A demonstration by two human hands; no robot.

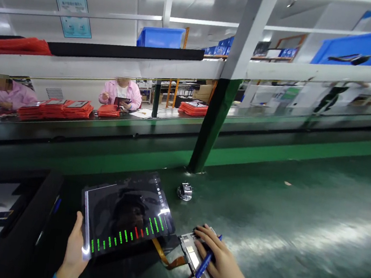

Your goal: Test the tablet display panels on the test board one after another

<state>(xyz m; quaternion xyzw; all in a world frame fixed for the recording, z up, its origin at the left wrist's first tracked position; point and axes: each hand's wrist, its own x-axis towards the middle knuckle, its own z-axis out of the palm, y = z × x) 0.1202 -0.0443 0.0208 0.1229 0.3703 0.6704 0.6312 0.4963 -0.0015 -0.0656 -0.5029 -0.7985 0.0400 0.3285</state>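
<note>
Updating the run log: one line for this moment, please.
left hand: holds lit screen by edge | right hand: on metal board, with blue pen | orange ribbon cable: between screen and board

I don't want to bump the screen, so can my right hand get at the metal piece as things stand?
Probably yes: the metal piece sits beyond the right hand with only bench between, though that hand holds a pen and touches the board.

Post (pixel 212 129), metal part (pixel 185 192) ahead; bench (pixel 298 217) open rightward.
</note>
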